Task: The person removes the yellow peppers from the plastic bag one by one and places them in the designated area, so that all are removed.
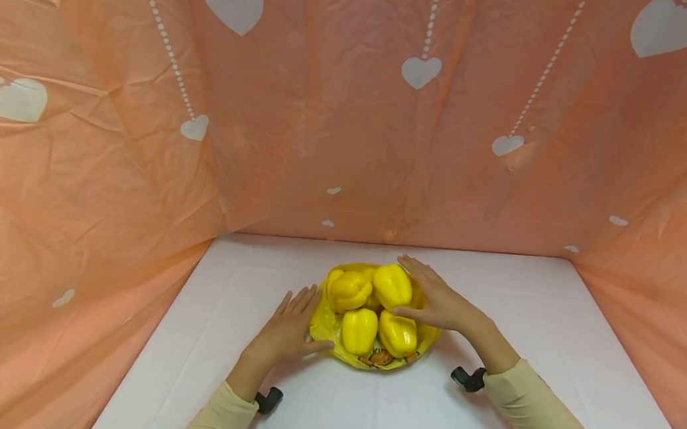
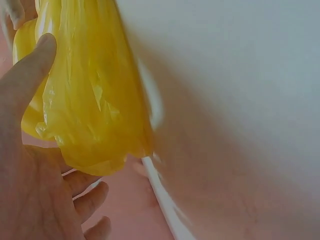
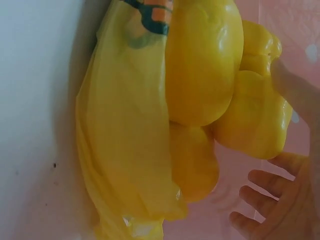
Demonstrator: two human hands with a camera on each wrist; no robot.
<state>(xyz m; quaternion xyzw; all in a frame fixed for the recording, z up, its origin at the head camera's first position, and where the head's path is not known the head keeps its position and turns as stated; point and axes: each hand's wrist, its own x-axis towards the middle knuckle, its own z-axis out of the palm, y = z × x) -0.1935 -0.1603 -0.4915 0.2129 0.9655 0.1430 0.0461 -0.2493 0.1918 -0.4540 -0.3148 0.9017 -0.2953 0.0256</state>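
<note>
Several yellow bell peppers (image 1: 360, 332) sit heaped in a yellow plastic bag (image 1: 326, 323) whose rim is spread low around them. At the bag's left side my left hand (image 1: 289, 330) lies with straight fingers spread, its thumb over the bag's edge. In the left wrist view that thumb lies in front of the yellow plastic (image 2: 95, 85). My right hand (image 1: 445, 303) is on the bag's right side, fingers extended, thumb close to the upper right pepper (image 1: 391, 287). The right wrist view shows the hand (image 3: 285, 200) beside the stacked peppers (image 3: 202, 65); whether it touches them I cannot tell.
A white tabletop (image 1: 226, 273) carries the bag near its far edge. Peach-coloured sheeting (image 1: 354, 142) with white hearts hangs behind and at both sides. Small black devices, one on the left wrist (image 1: 269, 401) and one on the right wrist (image 1: 467, 379), stick out from the arms.
</note>
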